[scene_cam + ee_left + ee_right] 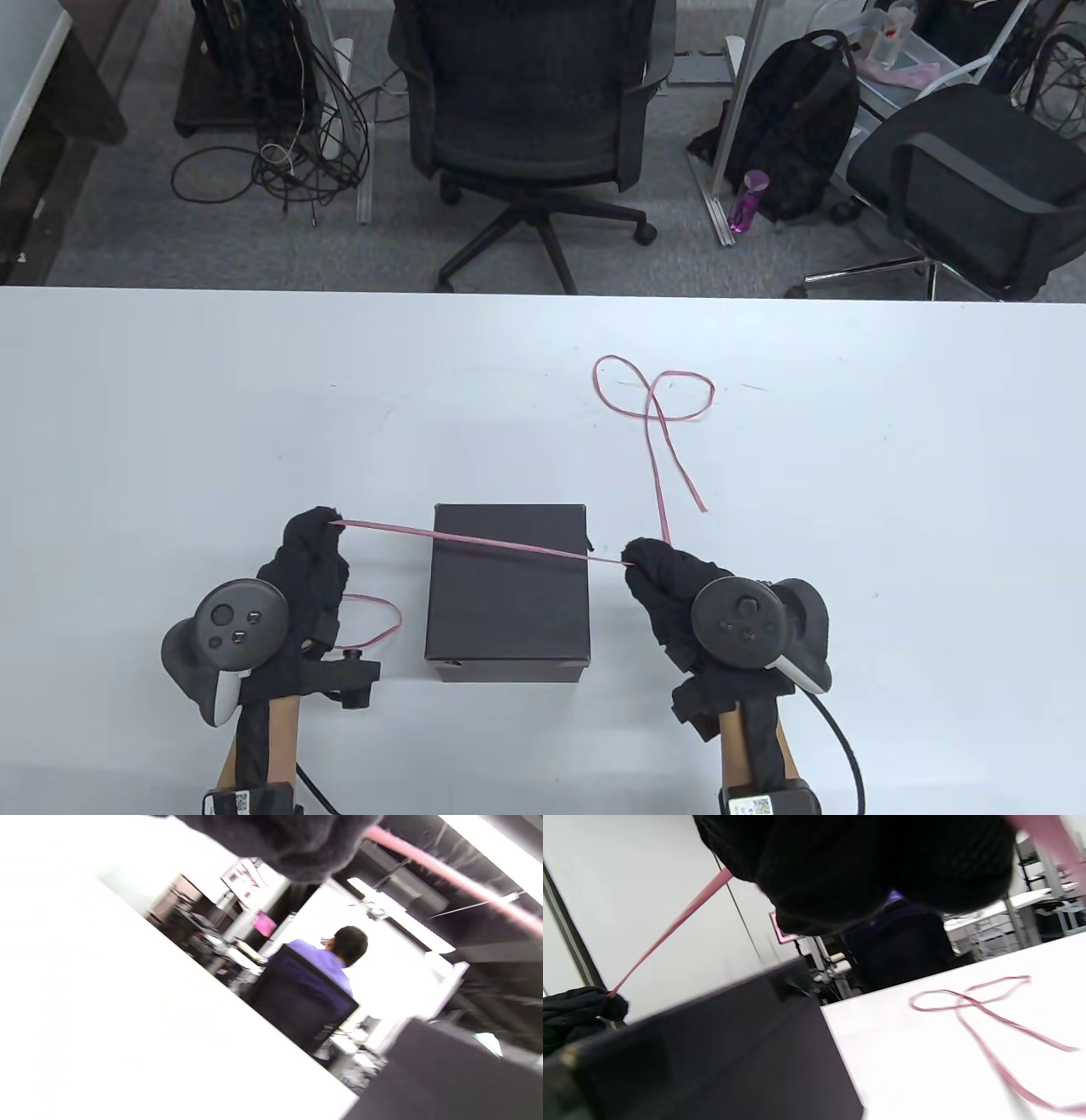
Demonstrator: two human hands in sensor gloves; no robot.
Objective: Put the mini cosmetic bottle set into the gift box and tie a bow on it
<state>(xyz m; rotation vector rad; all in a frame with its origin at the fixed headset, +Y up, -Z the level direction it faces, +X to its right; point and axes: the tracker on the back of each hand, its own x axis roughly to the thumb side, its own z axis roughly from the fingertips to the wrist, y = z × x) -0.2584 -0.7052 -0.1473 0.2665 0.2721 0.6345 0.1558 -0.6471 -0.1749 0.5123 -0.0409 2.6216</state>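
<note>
A: Both sets of fingers pinch the ribbon (475, 538), left hand (310, 552) and right hand (657, 569), stretching it over the closed gift box (507, 594) at lower centre.

B: So the packing looks done. No bow yet; loose ribbon loops on the counter (170, 407) above.

Even overhead light is filling the table view; both wrist views are blurring, the table (106, 1018) glaring white.

The box (507, 592) sits low in the middle of the table (170, 407), between the left hand (307, 567) and right hand (670, 586). A ribbon (475, 540) stretches across its top between them, then loops away toward the frame's upper right.
</note>
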